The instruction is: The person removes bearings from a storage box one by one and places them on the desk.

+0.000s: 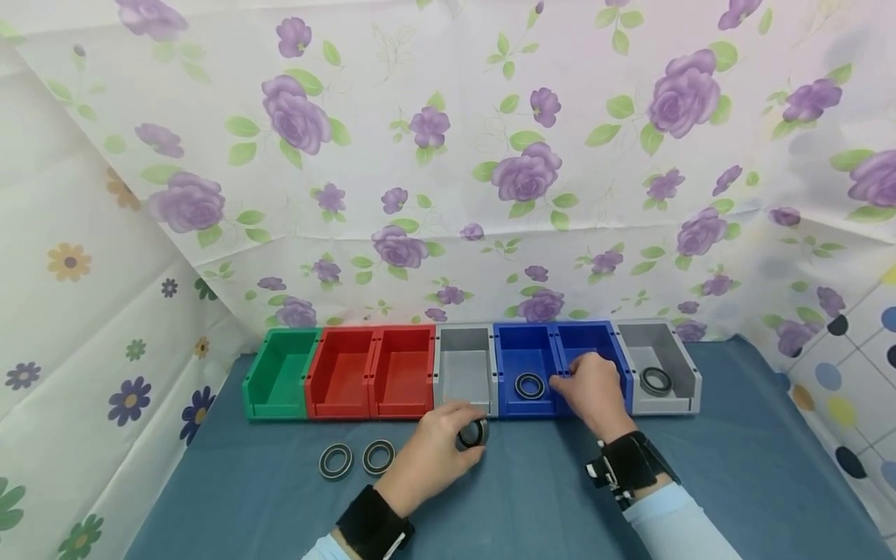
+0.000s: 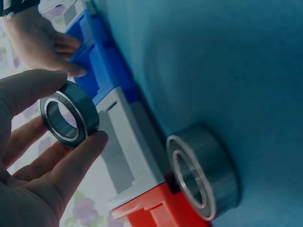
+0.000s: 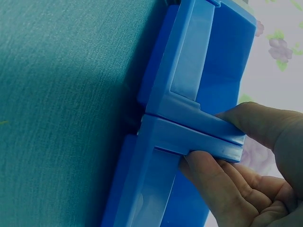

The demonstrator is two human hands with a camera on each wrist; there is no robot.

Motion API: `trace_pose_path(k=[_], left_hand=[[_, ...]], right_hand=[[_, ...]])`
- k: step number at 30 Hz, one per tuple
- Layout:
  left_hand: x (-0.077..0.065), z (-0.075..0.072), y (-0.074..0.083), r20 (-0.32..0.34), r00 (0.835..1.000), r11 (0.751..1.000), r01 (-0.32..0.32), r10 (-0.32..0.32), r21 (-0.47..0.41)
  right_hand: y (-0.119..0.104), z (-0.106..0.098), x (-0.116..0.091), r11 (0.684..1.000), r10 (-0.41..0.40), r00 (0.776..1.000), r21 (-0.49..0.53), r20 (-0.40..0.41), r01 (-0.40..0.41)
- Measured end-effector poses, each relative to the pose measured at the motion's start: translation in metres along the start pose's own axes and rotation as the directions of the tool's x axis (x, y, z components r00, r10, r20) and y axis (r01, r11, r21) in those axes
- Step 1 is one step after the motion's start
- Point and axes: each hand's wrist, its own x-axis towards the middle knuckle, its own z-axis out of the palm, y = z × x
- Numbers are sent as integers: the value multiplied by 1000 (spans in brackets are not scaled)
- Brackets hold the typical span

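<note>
My left hand (image 1: 437, 451) pinches a ball bearing (image 2: 71, 113), a metal ring with a dark seal, between thumb and fingertips, in front of the middle grey bin (image 1: 465, 365). My right hand (image 1: 595, 393) reaches over the right blue bin (image 1: 584, 336). In the right wrist view, its thumb and index finger pinch the adjoining walls of the two blue bins (image 3: 189, 127); no bearing shows in it. A bearing (image 1: 530, 386) lies in the left blue bin (image 1: 525, 342), another bearing (image 1: 656, 381) in the far-right grey bin (image 1: 644, 342).
Left along the row stand two red bins (image 1: 343, 373) and a green bin (image 1: 280, 381). Two loose bearings (image 1: 336, 461) lie on the blue cloth (image 1: 280, 505) before them, one partly behind my left hand. A flowered curtain (image 1: 420, 194) hangs behind the row.
</note>
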Motion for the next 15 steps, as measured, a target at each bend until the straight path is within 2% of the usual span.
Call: trace_pose_path(k=[10, 15], left_hand=[[-3, 15, -4, 110, 993, 994, 30, -41, 104], [-2, 19, -5, 163, 986, 987, 21, -48, 162]], right_hand=[[2, -1, -1, 1000, -17, 1000, 10, -14, 17], [1, -1, 0, 1000, -27, 1000, 13, -13, 27]])
